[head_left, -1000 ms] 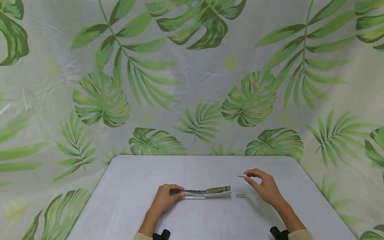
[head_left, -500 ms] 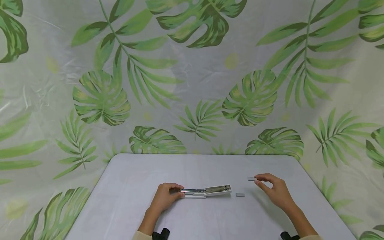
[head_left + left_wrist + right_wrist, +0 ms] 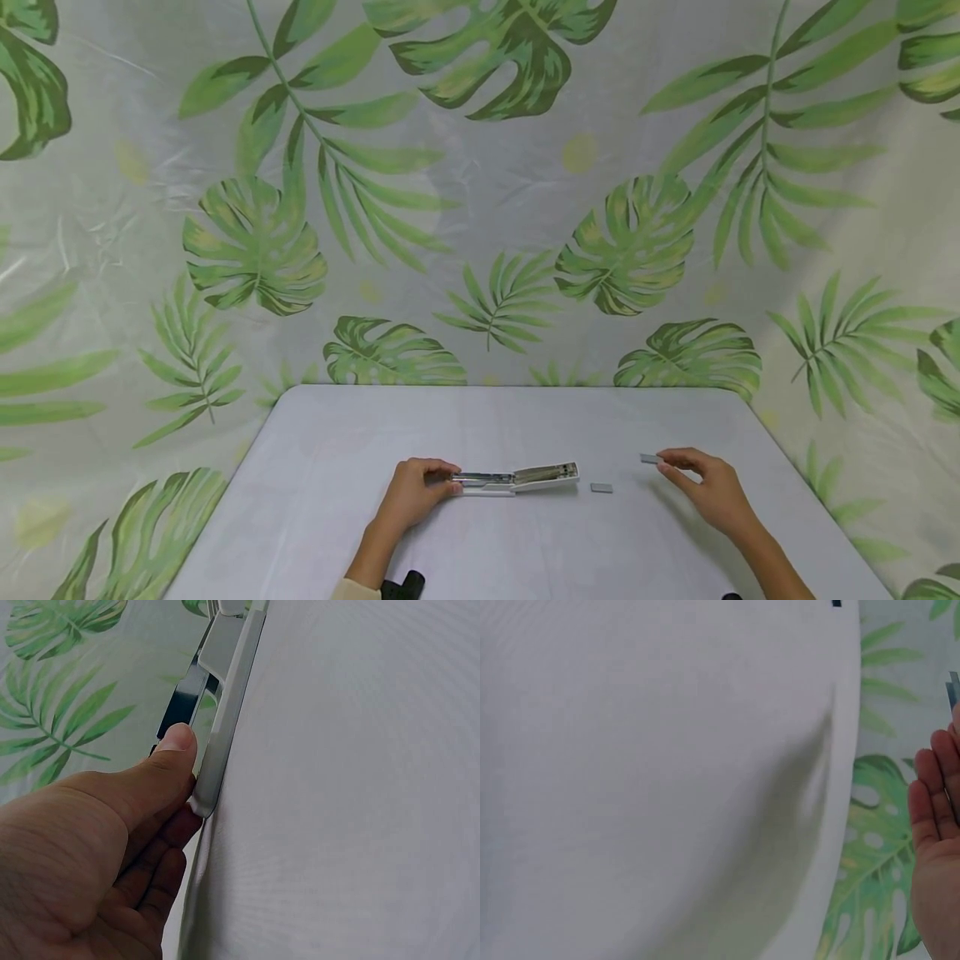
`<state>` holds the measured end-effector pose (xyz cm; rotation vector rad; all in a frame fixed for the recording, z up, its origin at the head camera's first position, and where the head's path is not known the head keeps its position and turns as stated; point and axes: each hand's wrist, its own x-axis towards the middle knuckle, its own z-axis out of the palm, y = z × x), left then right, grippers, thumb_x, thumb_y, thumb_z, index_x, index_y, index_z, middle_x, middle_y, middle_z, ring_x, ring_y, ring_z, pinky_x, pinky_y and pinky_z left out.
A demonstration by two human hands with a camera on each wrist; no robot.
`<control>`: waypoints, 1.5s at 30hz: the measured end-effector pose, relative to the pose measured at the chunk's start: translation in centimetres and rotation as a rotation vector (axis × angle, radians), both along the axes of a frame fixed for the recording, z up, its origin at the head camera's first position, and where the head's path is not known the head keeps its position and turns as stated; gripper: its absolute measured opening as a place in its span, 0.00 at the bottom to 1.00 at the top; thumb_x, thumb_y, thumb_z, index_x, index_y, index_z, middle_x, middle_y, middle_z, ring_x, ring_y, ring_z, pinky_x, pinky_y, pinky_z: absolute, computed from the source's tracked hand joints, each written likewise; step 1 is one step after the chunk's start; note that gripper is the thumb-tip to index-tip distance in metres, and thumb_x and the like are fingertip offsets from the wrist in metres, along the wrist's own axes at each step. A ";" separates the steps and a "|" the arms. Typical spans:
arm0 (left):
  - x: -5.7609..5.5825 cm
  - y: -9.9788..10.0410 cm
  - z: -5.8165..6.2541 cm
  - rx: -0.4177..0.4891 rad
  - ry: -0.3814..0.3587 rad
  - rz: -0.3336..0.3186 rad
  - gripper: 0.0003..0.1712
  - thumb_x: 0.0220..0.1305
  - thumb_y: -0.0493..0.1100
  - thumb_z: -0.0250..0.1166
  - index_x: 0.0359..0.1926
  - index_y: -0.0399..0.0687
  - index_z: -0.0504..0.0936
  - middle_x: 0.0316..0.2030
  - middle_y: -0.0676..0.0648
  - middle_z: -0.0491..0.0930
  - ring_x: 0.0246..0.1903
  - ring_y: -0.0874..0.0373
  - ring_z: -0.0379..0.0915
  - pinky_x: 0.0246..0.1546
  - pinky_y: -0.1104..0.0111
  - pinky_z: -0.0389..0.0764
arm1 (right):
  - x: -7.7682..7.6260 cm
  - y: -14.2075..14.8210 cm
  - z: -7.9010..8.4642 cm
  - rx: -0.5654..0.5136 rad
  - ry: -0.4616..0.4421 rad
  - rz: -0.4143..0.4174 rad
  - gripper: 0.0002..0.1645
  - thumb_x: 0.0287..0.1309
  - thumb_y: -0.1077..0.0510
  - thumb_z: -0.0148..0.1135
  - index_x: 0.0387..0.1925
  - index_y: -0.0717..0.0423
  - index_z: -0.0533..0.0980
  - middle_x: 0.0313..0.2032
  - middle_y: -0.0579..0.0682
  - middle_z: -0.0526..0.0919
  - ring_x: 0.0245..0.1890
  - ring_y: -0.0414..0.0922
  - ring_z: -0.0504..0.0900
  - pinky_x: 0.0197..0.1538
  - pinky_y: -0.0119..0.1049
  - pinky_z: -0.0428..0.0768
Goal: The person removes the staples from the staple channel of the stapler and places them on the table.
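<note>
A white stapler [image 3: 546, 476] lies on the table with its top cover swung back to the right, baring the metal magazine. My left hand [image 3: 412, 492] grips its left end between thumb and fingers; the left wrist view shows the thumb [image 3: 177, 741] against the magazine's tip, above the stapler's base [image 3: 225, 750]. Right of the stapler, my right hand [image 3: 708, 487] pinches a small grey staple strip [image 3: 648, 458] above the table. In the right wrist view only part of this hand [image 3: 937, 877] shows, at the right edge. A second staple strip [image 3: 602, 488] lies just right of the stapler's cover.
The white-covered table [image 3: 337, 433] has rounded far corners. Behind it hangs a pale sheet [image 3: 517, 208] printed with green leaves. A black wrist mount [image 3: 405, 585] shows at my left sleeve.
My right hand has moved rightward and a little nearer to me, carrying its staple strip away from the stapler. My left hand and the stapler have stayed in place.
</note>
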<state>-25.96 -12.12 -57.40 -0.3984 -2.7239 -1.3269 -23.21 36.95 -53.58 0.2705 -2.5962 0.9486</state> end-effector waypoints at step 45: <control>0.1 0.0 0.2 0.019 -0.024 0.014 0.11 0.57 0.54 0.78 0.42 0.65 0.91 0.40 0.61 0.90 0.50 0.57 0.85 0.56 0.53 0.82 | -1.8 -0.6 -3.5 0.156 -0.105 0.134 0.09 0.55 0.53 0.78 0.40 0.42 0.88 0.38 0.36 0.88 0.43 0.37 0.86 0.49 0.40 0.84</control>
